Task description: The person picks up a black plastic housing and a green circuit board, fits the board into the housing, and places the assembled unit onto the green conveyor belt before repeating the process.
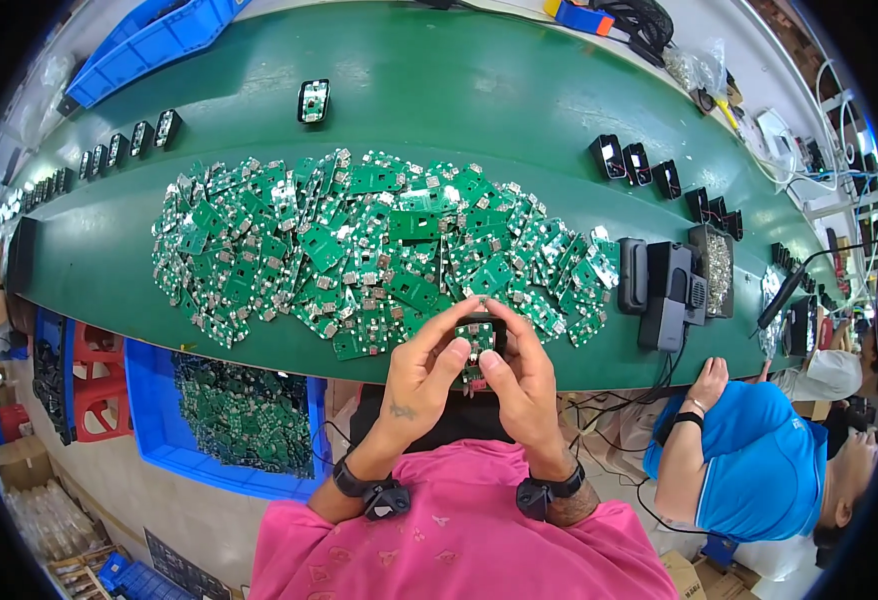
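Both my hands close around a small black plastic housing with a green circuit board [478, 332] in it, at the near edge of the table. My left hand [424, 375] grips its left side, thumb resting on the board. On the opposite side my right hand [525, 380] mirrors this, its thumb on the board too. The index fingertips meet at the housing's far end. Just beyond my fingers spreads a wide heap of loose green circuit boards [414, 225]. Farther off, one black housing with a board inside [314, 101] stands alone on the green table [399, 70].
Several filled housings [141, 138] line the left. Empty-looking black housings [637, 163] stand right, near dark grey devices [665, 295] and a tray of small parts [716, 270]. A blue bin of boards [164, 430] sits below left. A co-worker in blue [749, 450] is at the right.
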A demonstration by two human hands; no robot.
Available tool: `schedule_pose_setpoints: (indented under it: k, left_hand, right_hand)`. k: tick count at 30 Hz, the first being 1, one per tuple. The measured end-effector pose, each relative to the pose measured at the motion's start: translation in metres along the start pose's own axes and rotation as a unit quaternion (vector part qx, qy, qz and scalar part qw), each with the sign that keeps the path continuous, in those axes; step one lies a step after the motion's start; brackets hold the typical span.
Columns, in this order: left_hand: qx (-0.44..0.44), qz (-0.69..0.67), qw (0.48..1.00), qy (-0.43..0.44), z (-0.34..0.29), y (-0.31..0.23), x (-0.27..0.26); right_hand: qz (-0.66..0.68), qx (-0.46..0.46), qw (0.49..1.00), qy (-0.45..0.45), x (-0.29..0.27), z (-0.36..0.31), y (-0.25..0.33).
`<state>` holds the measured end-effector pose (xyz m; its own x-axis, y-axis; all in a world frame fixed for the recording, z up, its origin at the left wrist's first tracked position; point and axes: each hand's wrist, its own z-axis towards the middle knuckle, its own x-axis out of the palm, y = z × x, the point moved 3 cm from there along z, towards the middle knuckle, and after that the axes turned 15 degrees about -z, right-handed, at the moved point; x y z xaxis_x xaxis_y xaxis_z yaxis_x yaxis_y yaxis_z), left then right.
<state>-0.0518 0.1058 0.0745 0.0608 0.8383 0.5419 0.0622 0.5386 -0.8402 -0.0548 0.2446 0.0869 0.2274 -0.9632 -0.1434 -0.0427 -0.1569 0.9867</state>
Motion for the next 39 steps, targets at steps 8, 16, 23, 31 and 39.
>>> schedule_pose_setpoints:
  k: [8,16,23,31,39]
  left_hand:
    - [-0.020,0.009,0.999,-0.040,-0.002,0.002,-0.003]
    - [-0.006,0.048,0.998,-0.040,-0.001,0.002,-0.003]
    - [-0.003,0.020,0.999,-0.038,0.001,0.002,0.001]
    - [-0.036,0.060,0.996,-0.064,0.002,0.011,-0.006]
    - [-0.036,0.049,0.997,-0.041,0.003,0.010,-0.004]
  right_hand:
    - [-0.071,0.016,0.997,0.010,0.001,-0.002,-0.004]
    - [-0.084,0.010,0.996,0.016,-0.001,-0.002,-0.009]
    - [-0.105,-0.024,0.994,-0.017,-0.004,0.001,-0.010]
    - [-0.111,-0.009,0.994,-0.019,-0.004,0.002,-0.011]
    - [-0.136,0.003,0.991,-0.015,-0.008,0.003,-0.008]
